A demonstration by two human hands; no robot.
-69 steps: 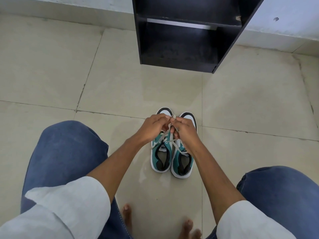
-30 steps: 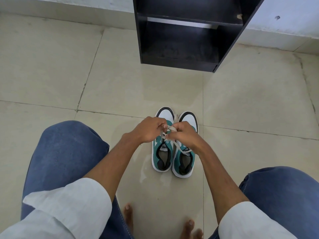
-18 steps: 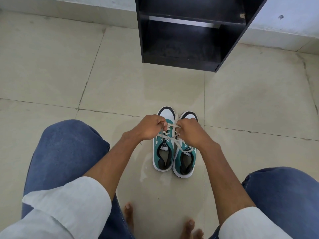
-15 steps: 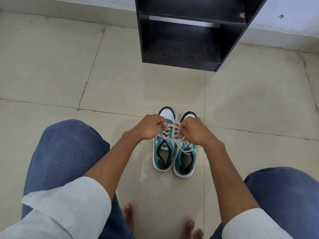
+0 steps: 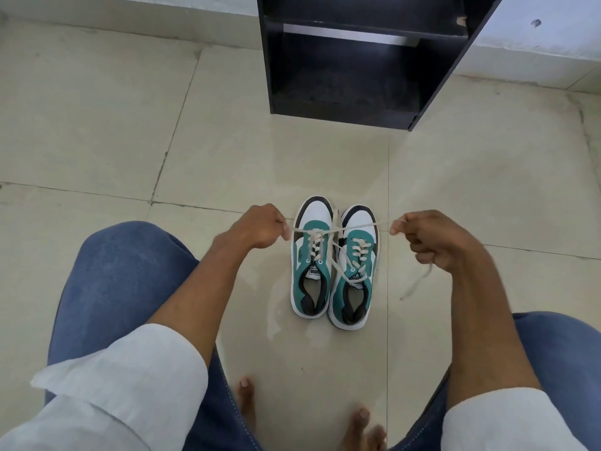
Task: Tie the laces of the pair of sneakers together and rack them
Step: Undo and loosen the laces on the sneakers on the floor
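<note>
Pair of sneakers (image 5: pixel 335 265) at frame centre, side by side and touching on the tiled floor (image 5: pixel 97 125), toes pointing to the top of the frame. Teal uppers, white toe caps, dark heel linings.

My left hand (image 5: pixel 260 227) sits just left of the toes, fist closed, a lace end pinched at the fingertips. My right hand (image 5: pixel 432 239) is right of the pair, also clamped on a lace end; a loose tail hangs below it. The two hands are well apart.

The laces (image 5: pixel 336 227) run as a taut line between both hands and cross above the gap between the toe caps. I judge this as cinching a first knot that joins the two shoes. Whether the crossing is a full knot I cannot tell.

Rack (image 5: pixel 357 66): black open shelf unit at upper centre, well beyond the toes, lower shelf bare.

Next move, as I read it: keep the tension even, bring the hands back together, add a second throw or bow to lock it. Then lift the pair and set it on the lower shelf.
</note>
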